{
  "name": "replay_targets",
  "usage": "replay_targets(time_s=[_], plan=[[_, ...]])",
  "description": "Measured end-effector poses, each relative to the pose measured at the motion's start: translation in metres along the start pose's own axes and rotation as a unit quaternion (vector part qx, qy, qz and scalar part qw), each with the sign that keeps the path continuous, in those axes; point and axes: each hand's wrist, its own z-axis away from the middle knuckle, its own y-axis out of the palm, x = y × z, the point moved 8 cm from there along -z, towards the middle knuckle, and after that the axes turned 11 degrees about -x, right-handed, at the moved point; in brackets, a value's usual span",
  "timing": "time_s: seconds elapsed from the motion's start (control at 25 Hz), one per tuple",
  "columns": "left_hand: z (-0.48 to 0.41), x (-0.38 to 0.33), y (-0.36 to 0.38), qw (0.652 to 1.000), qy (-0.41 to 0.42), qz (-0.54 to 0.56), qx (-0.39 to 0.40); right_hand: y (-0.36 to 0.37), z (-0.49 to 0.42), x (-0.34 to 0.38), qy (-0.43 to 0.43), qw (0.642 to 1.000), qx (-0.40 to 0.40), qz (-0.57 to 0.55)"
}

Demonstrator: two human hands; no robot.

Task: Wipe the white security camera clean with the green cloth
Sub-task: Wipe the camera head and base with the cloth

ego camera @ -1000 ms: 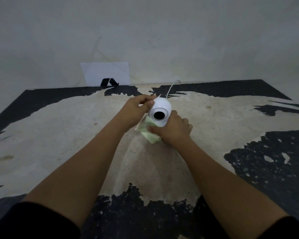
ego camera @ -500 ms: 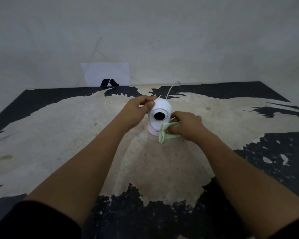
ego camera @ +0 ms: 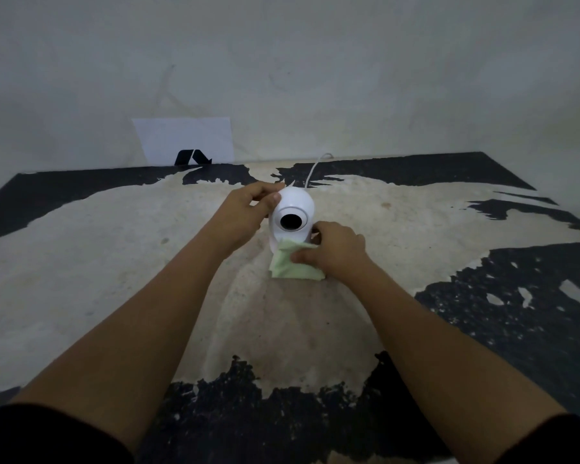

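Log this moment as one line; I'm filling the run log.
phase: wiping base | left hand: steadying security camera head | right hand: pressing green cloth on base front

White camera (ego camera: 295, 209) with black lens, pale green cloth (ego camera: 290, 267), black-and-beige patchy table (ego camera: 148, 262), grey wall (ego camera: 349, 78).

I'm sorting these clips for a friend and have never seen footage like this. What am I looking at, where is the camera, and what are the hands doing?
No machine here: a person wears a camera on the head, looking down at their own bare arms. On a worn black table stands a white security camera with a white cable running back. The left hand steadies its head. The right hand presses a green cloth against its base. A white sheet leans on the wall.
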Motion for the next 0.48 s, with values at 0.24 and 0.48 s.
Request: replay_targets(time_s=[0.24,0.48], plan=[[0.005,0.0,0.001,1.0,0.005,-0.023,-0.006,-0.048,0.0,-0.006,-0.039,0.992,-0.065,-0.101],[0.056,-0.021,0.002,0.99,0.087,-0.107,-0.023,-0.059,0.02,0.023,-0.114,0.985,-0.032,-0.126]])
